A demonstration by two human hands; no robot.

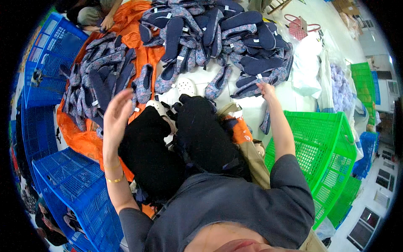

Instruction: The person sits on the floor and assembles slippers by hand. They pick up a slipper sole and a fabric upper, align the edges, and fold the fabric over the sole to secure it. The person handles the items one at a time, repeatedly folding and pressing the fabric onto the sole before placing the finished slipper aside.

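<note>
Out to the right, my right hand [266,90] has its fingers closed at the edge of a floral slipper [247,90] with a dark navy sole, at the front of the larger pile. My left hand [118,110] is raised at the left, fingers stretched out and nothing in them. It is nearest to the smaller slipper pile [103,69] and a single slipper [144,85] standing beside it. More loose slippers lie between the hands, among them one slipper [218,82] on the white floor. The large slipper pile [210,31] spreads ahead, many soles up, with small white tags.
Orange sheeting [75,136] lies under the left pile. Blue plastic crates [77,176] line the left side, and a green crate [308,138] stands close at my right. White sacks [307,65] and a checked bag [297,28] are farther right. Another person's hand [108,22] shows at top left.
</note>
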